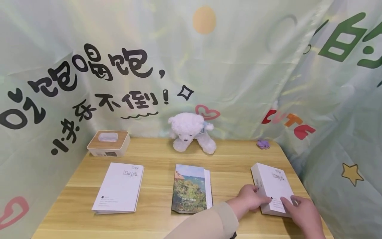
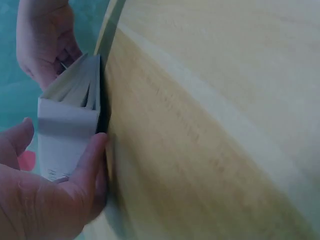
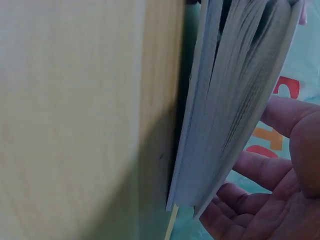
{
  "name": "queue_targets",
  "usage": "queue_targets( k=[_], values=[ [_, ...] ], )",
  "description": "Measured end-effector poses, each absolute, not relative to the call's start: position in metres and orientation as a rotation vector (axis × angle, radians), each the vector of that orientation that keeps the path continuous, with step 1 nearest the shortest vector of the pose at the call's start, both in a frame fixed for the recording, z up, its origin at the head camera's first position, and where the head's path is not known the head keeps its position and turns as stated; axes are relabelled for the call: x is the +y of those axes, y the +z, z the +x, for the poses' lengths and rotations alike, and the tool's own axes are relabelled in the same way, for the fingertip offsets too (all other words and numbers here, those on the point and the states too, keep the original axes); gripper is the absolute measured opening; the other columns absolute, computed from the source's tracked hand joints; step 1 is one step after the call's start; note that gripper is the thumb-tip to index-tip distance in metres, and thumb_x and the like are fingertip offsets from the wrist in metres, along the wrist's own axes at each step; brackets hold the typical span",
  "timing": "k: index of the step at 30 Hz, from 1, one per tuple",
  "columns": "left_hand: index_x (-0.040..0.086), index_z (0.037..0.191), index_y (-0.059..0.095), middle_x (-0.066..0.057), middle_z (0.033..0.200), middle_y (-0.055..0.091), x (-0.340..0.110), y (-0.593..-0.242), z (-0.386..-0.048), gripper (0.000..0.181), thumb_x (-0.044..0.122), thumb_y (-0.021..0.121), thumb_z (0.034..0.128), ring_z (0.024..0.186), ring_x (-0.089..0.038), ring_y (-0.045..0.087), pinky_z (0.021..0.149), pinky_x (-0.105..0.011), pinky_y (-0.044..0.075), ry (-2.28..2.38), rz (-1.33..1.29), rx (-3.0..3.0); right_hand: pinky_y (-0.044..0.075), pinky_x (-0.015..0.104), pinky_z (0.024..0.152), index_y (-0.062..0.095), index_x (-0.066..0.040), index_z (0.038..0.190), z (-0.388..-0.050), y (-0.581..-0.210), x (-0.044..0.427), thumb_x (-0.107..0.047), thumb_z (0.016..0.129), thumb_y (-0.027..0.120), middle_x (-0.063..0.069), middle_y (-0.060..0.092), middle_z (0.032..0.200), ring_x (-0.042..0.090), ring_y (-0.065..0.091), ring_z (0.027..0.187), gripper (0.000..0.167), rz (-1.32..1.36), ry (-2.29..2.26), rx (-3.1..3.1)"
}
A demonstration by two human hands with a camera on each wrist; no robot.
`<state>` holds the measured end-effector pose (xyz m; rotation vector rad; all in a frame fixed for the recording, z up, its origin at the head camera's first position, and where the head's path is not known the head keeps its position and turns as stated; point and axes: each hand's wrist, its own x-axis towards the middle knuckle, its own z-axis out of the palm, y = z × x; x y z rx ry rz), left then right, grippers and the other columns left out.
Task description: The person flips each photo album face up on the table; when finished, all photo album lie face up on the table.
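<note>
A thick white photo album (image 1: 273, 189) with grey lettering lies at the table's right side. My left hand (image 1: 250, 198) holds its left side, fingers along the spine and thumb over the front cover. At the lower right corner my right hand (image 1: 305, 212) grips the album, its thumb on the cover. The left wrist view shows the album's spine (image 2: 67, 130) and slightly fanned pages beside the left hand (image 2: 55, 200). In the right wrist view, page edges (image 3: 225, 110) face the camera, and the right hand's fingers (image 3: 262, 170) lie along the cover edge.
A second white album (image 1: 119, 189) lies at the left, and a landscape-covered photo album (image 1: 189, 189) in the middle. Along the back stand a tissue box (image 1: 108, 144), a white plush bear (image 1: 188, 129) and a small purple item (image 1: 263, 144). Printed curtains (image 1: 238, 66) surround the wooden table (image 1: 149, 152).
</note>
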<state>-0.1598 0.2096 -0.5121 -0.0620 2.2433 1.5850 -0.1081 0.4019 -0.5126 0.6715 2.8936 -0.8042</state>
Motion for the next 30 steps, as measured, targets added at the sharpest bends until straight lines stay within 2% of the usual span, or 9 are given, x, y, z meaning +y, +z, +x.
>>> queue_targets(
  k=[2,4,5,10,12,17,24,30],
  values=[
    [0.003,0.118,0.076,-0.007,0.1,0.073,0.207,-0.512,-0.163,0.048,0.024,0.094,0.0793,0.09,-0.014,0.068,0.077,-0.03,0.06,1.539,-0.014,2.274,0.044,0.07,0.102,0.055,0.028,0.127,-0.109,-0.513,0.402,-0.043,0.099,0.07,0.045,0.055,0.132,0.064,0.049,0.125,0.078,0.653,-0.783,2.904],
    [0.004,0.117,0.077,-0.006,0.103,0.074,0.203,-0.511,-0.165,0.046,0.027,0.093,0.0808,0.091,-0.015,0.069,0.081,-0.03,0.059,1.516,0.017,2.277,0.044,0.07,0.102,0.055,0.028,0.127,-0.111,-0.513,0.401,-0.044,0.098,0.072,0.045,0.055,0.132,0.063,0.051,0.123,0.079,0.66,-0.77,2.894],
    [0.004,0.116,0.077,-0.005,0.103,0.074,0.201,-0.511,-0.166,0.045,0.028,0.092,0.0813,0.089,-0.015,0.069,0.08,-0.031,0.06,1.508,0.024,2.274,0.044,0.07,0.102,0.054,0.028,0.128,-0.111,-0.513,0.401,-0.046,0.098,0.072,0.046,0.054,0.132,0.062,0.051,0.122,0.082,0.665,-0.768,2.878],
    [0.004,0.118,0.075,-0.004,0.101,0.073,0.184,-0.508,-0.17,0.042,0.023,0.09,0.0833,0.066,-0.017,0.063,0.058,-0.034,0.058,1.548,0.044,2.18,0.043,0.07,0.103,0.051,0.028,0.131,-0.113,-0.511,0.399,-0.054,0.097,0.072,0.046,0.05,0.136,0.059,0.052,0.119,0.091,0.731,-0.79,2.776],
    [0.005,0.12,0.074,-0.005,0.109,0.073,0.171,-0.505,-0.175,0.042,0.021,0.088,0.0849,0.067,-0.02,0.066,0.059,-0.033,0.059,1.579,0.079,2.154,0.043,0.07,0.104,0.051,0.027,0.133,-0.115,-0.51,0.398,-0.055,0.097,0.072,0.046,0.049,0.138,0.059,0.051,0.12,0.092,0.748,-0.801,2.757],
    [0.002,0.128,0.071,-0.012,0.131,0.069,0.122,-0.486,-0.191,0.042,0.016,0.084,0.091,0.091,-0.026,0.072,0.076,-0.046,0.064,1.751,0.168,2.022,0.042,0.07,0.106,0.05,0.026,0.134,-0.116,-0.511,0.396,-0.054,0.097,0.072,0.046,0.047,0.138,0.058,0.051,0.12,0.091,0.805,-0.797,2.742],
    [0.0,0.137,0.064,-0.015,0.138,0.064,0.042,-0.464,-0.211,0.048,0.024,0.078,0.0978,0.104,-0.025,0.07,0.087,-0.049,0.062,1.895,0.254,2.002,0.037,0.073,0.109,0.048,0.024,0.137,-0.114,-0.51,0.392,-0.054,0.096,0.071,0.047,0.043,0.138,0.062,0.044,0.126,0.091,0.841,-0.755,2.785],
    [-0.008,0.143,0.056,-0.024,0.142,0.06,-0.023,-0.461,-0.21,0.052,0.019,0.073,0.101,0.116,-0.038,0.068,0.09,-0.053,0.062,2.039,0.247,2.036,0.033,0.073,0.109,0.051,0.019,0.139,-0.118,-0.493,0.378,-0.047,0.1,0.068,0.046,0.042,0.14,0.061,0.04,0.13,0.079,0.769,-0.787,2.941]
  ],
)
